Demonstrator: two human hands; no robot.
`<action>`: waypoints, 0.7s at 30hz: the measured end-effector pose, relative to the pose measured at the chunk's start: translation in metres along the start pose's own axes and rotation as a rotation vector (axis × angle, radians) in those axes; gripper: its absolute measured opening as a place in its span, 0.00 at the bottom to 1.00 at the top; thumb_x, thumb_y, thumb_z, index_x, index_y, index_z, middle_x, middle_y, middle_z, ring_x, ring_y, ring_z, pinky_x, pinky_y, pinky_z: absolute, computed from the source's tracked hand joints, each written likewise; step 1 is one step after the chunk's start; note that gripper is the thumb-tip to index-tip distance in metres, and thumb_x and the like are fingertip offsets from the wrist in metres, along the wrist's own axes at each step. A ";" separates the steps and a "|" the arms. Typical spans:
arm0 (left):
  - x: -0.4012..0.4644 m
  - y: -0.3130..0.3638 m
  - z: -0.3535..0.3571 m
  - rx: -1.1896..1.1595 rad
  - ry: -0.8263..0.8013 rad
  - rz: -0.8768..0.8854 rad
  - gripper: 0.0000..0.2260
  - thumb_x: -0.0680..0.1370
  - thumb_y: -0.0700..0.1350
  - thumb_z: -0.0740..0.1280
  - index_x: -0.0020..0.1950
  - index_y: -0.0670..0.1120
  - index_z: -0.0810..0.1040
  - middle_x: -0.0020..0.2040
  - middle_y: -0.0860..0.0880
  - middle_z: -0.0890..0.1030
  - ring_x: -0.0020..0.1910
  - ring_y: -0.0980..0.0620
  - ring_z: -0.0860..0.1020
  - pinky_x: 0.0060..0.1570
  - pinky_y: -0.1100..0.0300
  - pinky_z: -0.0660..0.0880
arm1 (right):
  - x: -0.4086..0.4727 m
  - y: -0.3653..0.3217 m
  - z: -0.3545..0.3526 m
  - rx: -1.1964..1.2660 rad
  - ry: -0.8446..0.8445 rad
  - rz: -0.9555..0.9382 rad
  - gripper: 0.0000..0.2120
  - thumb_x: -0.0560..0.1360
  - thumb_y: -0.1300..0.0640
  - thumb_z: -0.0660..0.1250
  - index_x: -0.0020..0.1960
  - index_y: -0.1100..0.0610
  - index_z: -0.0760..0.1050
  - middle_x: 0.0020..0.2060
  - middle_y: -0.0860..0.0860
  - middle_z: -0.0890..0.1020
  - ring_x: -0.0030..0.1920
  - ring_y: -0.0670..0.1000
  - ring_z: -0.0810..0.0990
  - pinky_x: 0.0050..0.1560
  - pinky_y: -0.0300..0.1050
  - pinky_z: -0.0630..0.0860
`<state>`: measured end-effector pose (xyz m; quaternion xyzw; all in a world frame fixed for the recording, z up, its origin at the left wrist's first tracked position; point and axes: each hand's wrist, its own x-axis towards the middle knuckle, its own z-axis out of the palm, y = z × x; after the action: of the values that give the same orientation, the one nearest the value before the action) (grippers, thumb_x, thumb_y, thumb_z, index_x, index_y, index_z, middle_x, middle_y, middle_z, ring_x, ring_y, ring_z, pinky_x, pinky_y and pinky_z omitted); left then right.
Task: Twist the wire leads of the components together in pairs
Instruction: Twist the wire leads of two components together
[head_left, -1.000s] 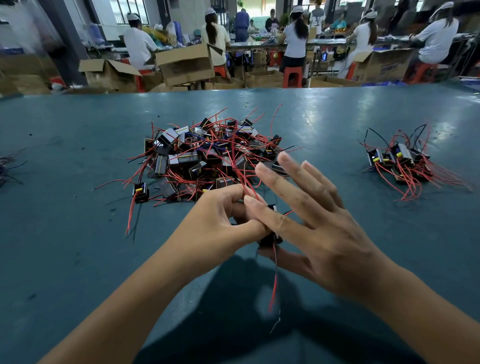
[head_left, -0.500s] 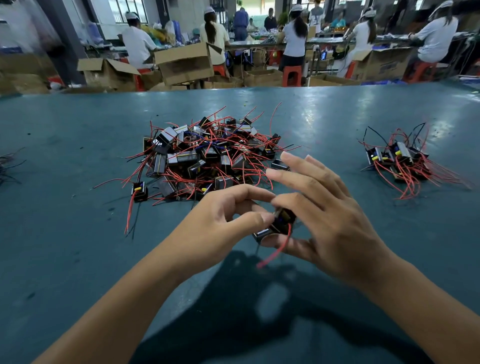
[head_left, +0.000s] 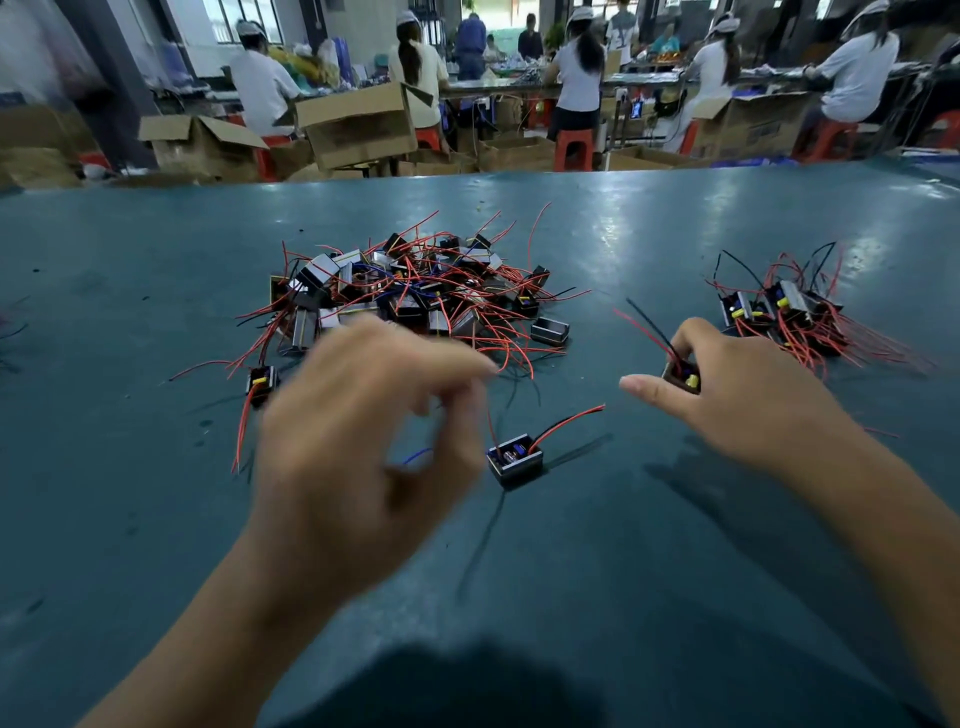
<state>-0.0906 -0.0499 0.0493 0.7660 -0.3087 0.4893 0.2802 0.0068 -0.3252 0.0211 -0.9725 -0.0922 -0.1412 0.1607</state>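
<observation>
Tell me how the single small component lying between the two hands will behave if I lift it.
The component is likely light, being a small box. Its red leads hold an arc above the table, so they seem springy rather than limp. They may snag other wires.

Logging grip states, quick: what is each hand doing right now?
Left hand: blurred, fingers loosely curled, apparently empty.
Right hand: grips a small boxed component with red and black leads.

A teal worktable (head_left: 649, 545) fills the foreground. Beyond its far edge, open cardboard boxes (head_left: 358, 124) stand on the floor. Workers in white shirts and caps (head_left: 576, 78) sit with their backs turned on red plastic stools (head_left: 571, 148) along a long bench (head_left: 498, 89) cluttered with goods.
</observation>
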 end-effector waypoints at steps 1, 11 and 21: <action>-0.003 0.013 0.006 0.005 -0.071 0.133 0.03 0.78 0.39 0.67 0.48 0.45 0.80 0.39 0.50 0.80 0.36 0.47 0.75 0.39 0.51 0.73 | 0.001 0.004 0.001 -0.010 -0.030 0.027 0.29 0.63 0.22 0.55 0.44 0.48 0.66 0.34 0.47 0.77 0.36 0.50 0.76 0.39 0.50 0.74; -0.039 0.003 0.070 0.199 -0.708 -0.180 0.18 0.78 0.37 0.69 0.68 0.39 0.75 0.64 0.43 0.79 0.63 0.43 0.77 0.64 0.55 0.71 | 0.006 0.008 0.015 -0.069 -0.315 0.005 0.22 0.70 0.34 0.70 0.42 0.49 0.65 0.40 0.49 0.77 0.41 0.50 0.75 0.37 0.47 0.69; -0.031 -0.051 0.052 0.308 -0.987 -0.291 0.09 0.83 0.52 0.62 0.62 0.55 0.75 0.59 0.57 0.78 0.60 0.52 0.73 0.60 0.57 0.62 | 0.003 0.005 0.023 -0.083 -0.377 -0.111 0.16 0.72 0.36 0.69 0.47 0.45 0.69 0.44 0.45 0.72 0.47 0.49 0.73 0.50 0.48 0.73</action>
<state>-0.0322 -0.0485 -0.0048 0.9721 -0.2190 0.0669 0.0508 0.0166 -0.3210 -0.0004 -0.9809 -0.1684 0.0312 0.0922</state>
